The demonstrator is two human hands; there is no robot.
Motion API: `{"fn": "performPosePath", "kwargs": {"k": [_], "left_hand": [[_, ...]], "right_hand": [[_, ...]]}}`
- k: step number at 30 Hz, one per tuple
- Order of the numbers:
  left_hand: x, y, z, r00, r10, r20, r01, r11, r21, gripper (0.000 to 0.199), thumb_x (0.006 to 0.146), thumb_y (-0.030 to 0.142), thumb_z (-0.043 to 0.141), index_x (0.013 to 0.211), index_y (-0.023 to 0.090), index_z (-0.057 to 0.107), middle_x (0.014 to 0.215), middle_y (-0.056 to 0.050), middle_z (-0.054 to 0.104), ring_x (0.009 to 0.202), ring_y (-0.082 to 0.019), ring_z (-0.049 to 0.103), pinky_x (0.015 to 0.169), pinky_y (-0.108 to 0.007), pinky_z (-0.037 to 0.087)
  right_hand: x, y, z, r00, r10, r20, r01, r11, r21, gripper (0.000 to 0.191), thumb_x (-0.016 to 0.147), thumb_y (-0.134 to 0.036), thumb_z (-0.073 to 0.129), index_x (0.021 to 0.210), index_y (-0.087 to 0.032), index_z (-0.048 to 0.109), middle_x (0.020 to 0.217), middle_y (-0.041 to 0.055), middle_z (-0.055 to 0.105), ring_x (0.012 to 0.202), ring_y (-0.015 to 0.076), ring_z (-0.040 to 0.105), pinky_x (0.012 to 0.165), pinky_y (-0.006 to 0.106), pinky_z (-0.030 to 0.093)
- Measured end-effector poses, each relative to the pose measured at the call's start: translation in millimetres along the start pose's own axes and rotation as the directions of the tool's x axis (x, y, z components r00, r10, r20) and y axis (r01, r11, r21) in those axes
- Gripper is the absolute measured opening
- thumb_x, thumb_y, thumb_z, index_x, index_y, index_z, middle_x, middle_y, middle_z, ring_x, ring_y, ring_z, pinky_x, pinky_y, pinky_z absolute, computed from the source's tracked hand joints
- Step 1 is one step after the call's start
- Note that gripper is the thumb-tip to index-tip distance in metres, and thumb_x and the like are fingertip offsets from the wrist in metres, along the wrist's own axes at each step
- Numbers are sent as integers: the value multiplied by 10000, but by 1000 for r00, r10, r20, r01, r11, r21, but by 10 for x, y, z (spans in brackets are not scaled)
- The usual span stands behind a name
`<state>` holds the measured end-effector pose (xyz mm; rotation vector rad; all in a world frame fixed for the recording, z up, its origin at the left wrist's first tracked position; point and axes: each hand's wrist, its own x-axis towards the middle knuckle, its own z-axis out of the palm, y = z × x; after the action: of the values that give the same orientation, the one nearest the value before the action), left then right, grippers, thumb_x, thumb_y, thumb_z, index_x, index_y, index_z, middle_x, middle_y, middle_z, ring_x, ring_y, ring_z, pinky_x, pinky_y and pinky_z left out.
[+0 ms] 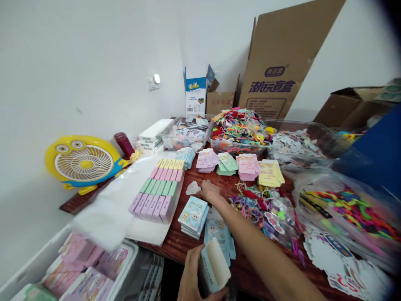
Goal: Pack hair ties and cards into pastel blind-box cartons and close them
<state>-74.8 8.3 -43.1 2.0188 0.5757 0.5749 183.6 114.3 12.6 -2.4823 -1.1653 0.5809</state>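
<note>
An open, light blue carton (213, 267) is held upright in my left hand (191, 274) at the bottom centre, its white inside showing. My right hand (209, 191) reaches across the table, fingers bunched beside a small clear and white piece (193, 188); what its fingertips hold, if anything, is hidden. Between the hands lie a stack of blue printed boxes (193, 215) and flat blue cartons (221, 234), partly behind my right forearm. Small piles of purple cards (206, 160), green cards (227, 163), pink cards (247, 166) and yellow cards (271, 173) line the table behind.
Rows of coloured boxes (159, 184) stand at left, near a yellow fan (86, 162). Bins of trinkets (239, 129) and stickers (296, 144) stand behind. Loose trinkets (253, 205) and a plastic bag (347, 209) lie right. A white crate (130, 261) holds boxes at lower left.
</note>
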Motion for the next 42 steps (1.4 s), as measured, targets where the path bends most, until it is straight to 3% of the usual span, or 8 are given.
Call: {"fn": "performPosePath", "kwargs": {"k": [8, 12, 15, 20, 26, 31, 36, 42], "left_hand": [[101, 437, 71, 986, -160, -51, 157, 986, -59, 724, 724, 375, 795, 1358, 203, 491, 1314, -140, 577, 1240, -326, 569, 1055, -478, 482], [213, 651, 124, 972, -211, -100, 209, 977, -34, 647, 690, 331, 823, 1256, 200, 539, 1218, -105, 615, 1176, -309, 589, 1038, -482, 471], [300, 685, 203, 972, -197, -132, 198, 980, -7, 619, 678, 305, 835, 1216, 199, 549, 1176, -88, 622, 1127, -295, 605, 1012, -482, 481], [381, 741, 381, 997, -63, -44, 67, 992, 107, 679, 709, 264, 833, 1289, 196, 487, 1256, -108, 564, 1212, -296, 551, 1065, -492, 446], [448, 961, 542, 986, 45, 159, -77, 977, 200, 711, 752, 277, 807, 1354, 206, 436, 1276, -106, 538, 1238, -292, 514, 1087, -499, 431], [448, 947, 602, 979, 79, 189, -115, 975, 189, 663, 802, 287, 758, 1370, 253, 418, 1257, -84, 527, 1228, -288, 527, 1075, -501, 447], [415, 834, 643, 980, 79, 181, -113, 975, 191, 596, 819, 308, 726, 1339, 255, 440, 1242, -74, 553, 1205, -284, 550, 1058, -499, 466], [386, 950, 760, 973, 76, 218, -114, 979, 170, 658, 769, 321, 765, 1343, 236, 455, 1283, -99, 563, 1250, -317, 539, 1086, -530, 442]], "right_hand": [[-162, 265, -174, 991, 35, -127, 34, 863, 504, 138, 797, -238, 652, 909, -168, 609, 720, 2, 660, 655, 151, 636, 582, 244, 457], [-758, 567, -545, 978, 23, -206, 125, 727, 675, 265, 848, -396, 569, 1020, -197, 595, 644, -52, 572, 508, 112, 532, 445, 212, 373], [-1438, 859, -898, 964, -140, -225, 264, 588, 765, 332, 783, -458, 667, 992, -200, 657, 622, -43, 582, 448, 106, 501, 418, 223, 368], [-2265, 1220, -1160, 955, -255, -153, 296, 773, 561, 170, 844, -369, 650, 872, -214, 714, 656, -13, 633, 492, 110, 516, 471, 233, 382], [-2427, 1295, -1096, 917, -370, -145, 398, 868, 296, 153, 871, -258, 596, 819, -218, 734, 779, 17, 701, 716, 163, 617, 657, 262, 423], [-2551, 1734, -1248, 948, -72, -312, 213, 868, 448, 311, 891, -414, 571, 1086, -211, 703, 683, 1, 669, 553, 154, 579, 548, 262, 413], [-2815, 2644, -1259, 923, 261, -282, -213, 958, 189, 183, 869, -293, 516, 783, -191, 641, 594, 0, 624, 538, 159, 593, 534, 261, 379], [-2719, 2854, -886, 912, 289, -292, -305, 952, -10, 207, 902, -329, 579, 1020, -181, 665, 999, 81, 712, 919, 231, 664, 777, 308, 442]]}}
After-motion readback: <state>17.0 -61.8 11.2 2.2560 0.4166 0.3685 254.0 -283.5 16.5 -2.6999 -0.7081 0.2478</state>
